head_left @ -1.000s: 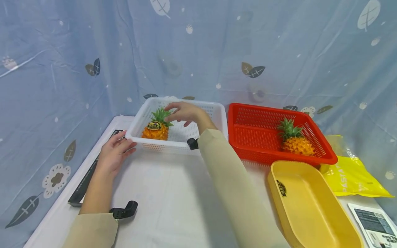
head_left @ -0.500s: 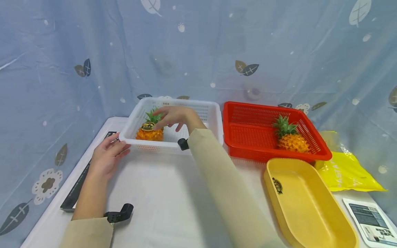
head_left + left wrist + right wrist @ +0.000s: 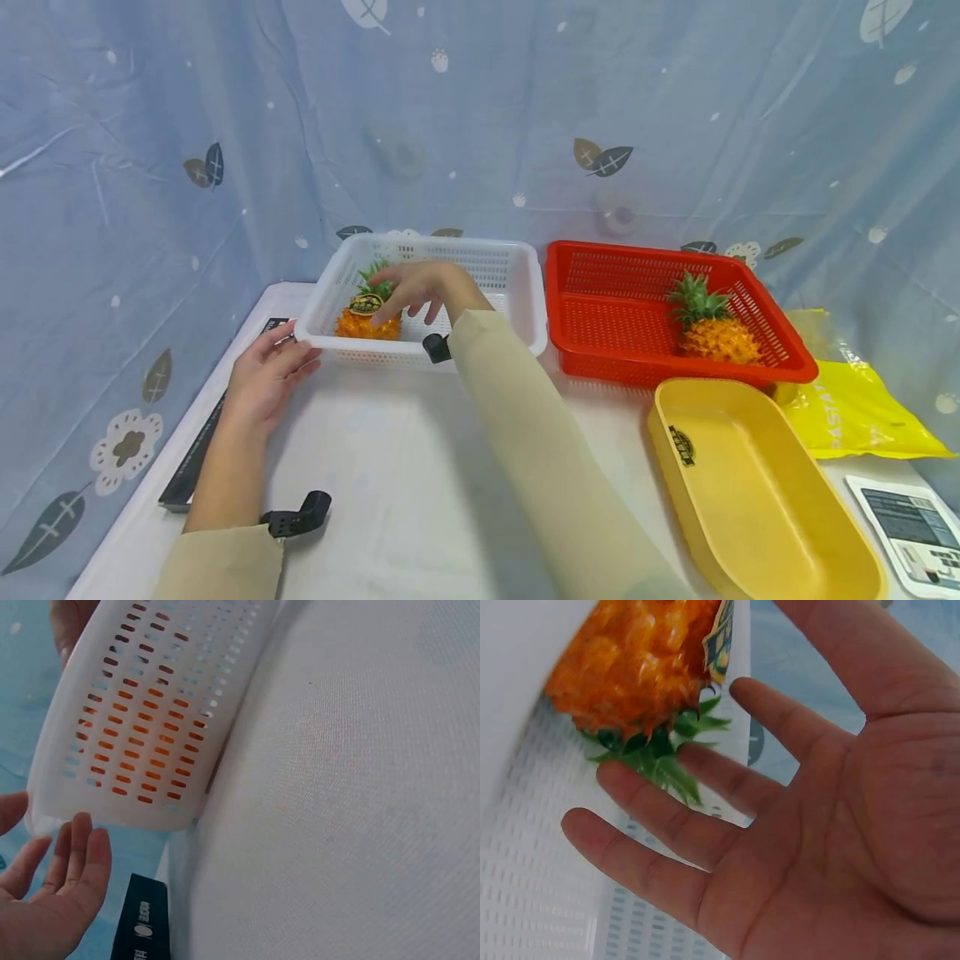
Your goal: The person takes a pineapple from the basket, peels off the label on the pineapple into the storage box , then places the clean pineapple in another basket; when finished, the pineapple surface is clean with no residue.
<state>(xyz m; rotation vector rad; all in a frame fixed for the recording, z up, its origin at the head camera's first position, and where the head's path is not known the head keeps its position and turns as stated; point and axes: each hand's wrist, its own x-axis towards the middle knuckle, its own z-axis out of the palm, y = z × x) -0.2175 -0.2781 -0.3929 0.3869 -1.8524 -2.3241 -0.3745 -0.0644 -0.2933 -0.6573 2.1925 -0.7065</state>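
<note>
White cloth-covered table (image 3: 375,467), boxed in by blue curtains (image 3: 465,125) printed with leaves and flowers. At the back, a white basket (image 3: 517,304) sits just beside a red basket (image 3: 607,321), each with 1 pineapple in it. The 1st pineapple (image 3: 367,327) is at the left end of the white basket, right hand (image 3: 416,287) over it, fingers spread apart and not gripping. Left hand (image 3: 264,375) is loose too, thumb and fingers apart at the basket's near-left corner; can't tell how firmly it touches. Right hand hides some of the pineapple's leaves. The 2nd pineapple (image 3: 720,340) is partly behind the red rim. Yellow tray (image 3: 765,500) is cut off at the bottom, and the left forearm covers part of a black box (image 3: 197,462).
</note>
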